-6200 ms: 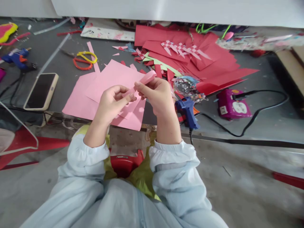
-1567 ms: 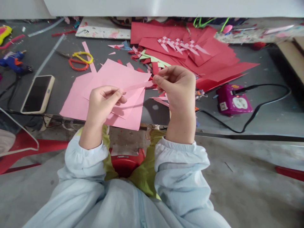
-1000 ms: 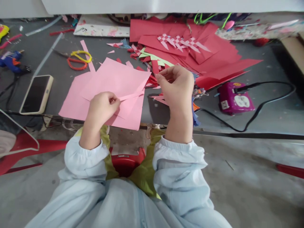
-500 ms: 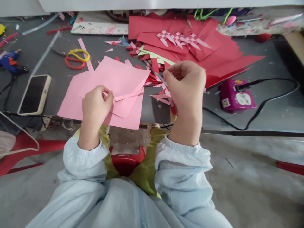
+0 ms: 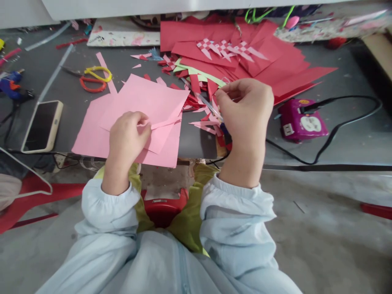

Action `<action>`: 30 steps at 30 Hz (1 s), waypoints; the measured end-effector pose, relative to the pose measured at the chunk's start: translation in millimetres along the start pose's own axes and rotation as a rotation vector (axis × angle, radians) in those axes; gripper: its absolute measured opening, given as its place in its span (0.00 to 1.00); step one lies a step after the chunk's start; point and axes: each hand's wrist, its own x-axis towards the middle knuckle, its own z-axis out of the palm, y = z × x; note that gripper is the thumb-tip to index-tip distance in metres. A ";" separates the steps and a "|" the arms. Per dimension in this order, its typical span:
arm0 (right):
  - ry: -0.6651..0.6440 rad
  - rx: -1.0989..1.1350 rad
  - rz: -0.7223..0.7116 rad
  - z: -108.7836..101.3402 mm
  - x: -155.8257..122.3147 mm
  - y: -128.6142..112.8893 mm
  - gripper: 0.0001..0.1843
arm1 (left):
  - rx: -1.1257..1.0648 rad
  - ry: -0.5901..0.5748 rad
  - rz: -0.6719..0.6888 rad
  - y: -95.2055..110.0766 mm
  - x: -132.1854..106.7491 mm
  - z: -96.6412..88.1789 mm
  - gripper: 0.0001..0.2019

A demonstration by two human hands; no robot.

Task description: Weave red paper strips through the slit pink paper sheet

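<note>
- Pink strip (image 5: 167, 122) at the left hand (image 5: 127, 132): thumb and forefinger curl nearly together at the strip's left end; whether they pinch it or merely touch it cannot be told. A light hold at the very tip should steady paper this narrow without creasing it.
- Right hand (image 5: 245, 110): raised, thumb and forefinger drawn together, apart from the strip; whether anything sits between them cannot be told. Lifting straight up is advisable, lest loose pieces be dragged along.
- Beneath the strip: upper sheet (image 5: 147, 96) on lower sheet (image 5: 92, 130), both pink, left of centre on the worktop (image 5: 197, 143). Strip and sheets share one colour, so its edges are best checked by their shadow. The lower sheet reaches past the near edge, where a forearm could shift it.
- Under and beside the right hand: red and pink scraps (image 5: 195, 83), liable to mix with the strip if it slides that way.
- Farther out: scissors (image 5: 82, 75) toward the far left corner; phone (image 5: 41, 124) by the near edge, left; red sheets (image 5: 288, 65) along the far edge.
</note>
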 end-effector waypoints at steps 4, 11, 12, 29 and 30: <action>-0.003 -0.011 -0.001 0.3 0.5 -1.2 0.03 | 0.013 -0.131 0.032 0.8 -0.4 1.3 0.12; -0.089 -0.032 -0.022 3.7 -0.5 -3.0 0.04 | 0.010 -0.222 0.034 4.7 0.3 -3.7 0.06; -0.137 -0.010 -0.045 4.5 -1.6 -3.1 0.04 | -0.009 -0.205 0.036 4.4 0.3 -3.9 0.06; -0.584 0.096 -0.254 15.3 -5.5 -5.0 0.18 | -0.133 -0.262 0.346 -0.8 1.7 -0.8 0.08; -0.611 0.094 -0.254 14.1 -5.5 -5.0 0.14 | -0.128 -0.258 0.345 -0.8 1.6 -0.8 0.08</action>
